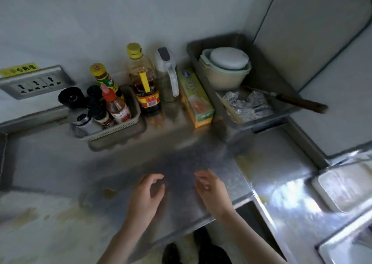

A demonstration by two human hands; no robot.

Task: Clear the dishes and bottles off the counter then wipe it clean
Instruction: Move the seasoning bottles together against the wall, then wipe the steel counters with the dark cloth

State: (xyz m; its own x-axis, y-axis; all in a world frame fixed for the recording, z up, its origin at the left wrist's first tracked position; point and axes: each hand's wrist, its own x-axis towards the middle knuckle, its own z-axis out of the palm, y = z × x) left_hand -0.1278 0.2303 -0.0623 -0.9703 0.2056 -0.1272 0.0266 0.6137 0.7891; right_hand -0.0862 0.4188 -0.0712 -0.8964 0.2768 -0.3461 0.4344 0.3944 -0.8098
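- the left hand [148, 193] and right hand [211, 189] hover side by side over the near edge of the steel worktop [60, 163]. they are a little apart, with fingers loosely curled and holding nothing.
- yellowish stains [109, 192] mark the worktop just left of the left hand, and more run along its right edge.
- further back, towards the left, a grey basket [120, 125] sits on the worktop with small bottles [115, 106] standing upright and crowded inside it.
- just right of the basket, near the back edge, stands a tall bottle [144, 82] with a yellow cap, dark liquid in its lower part.
- a white jug [168, 76] stands close beside it on the right.
- next comes a long green and yellow box [196, 96], lying flat.
- in the back right corner a metal tray [261, 76] holds stacked bowls [225, 70] and crumpled foil [247, 104]. a knife [291, 100] lies across its right rim, handle sticking out.
- a socket strip [34, 84] is on the wall behind the back left corner.
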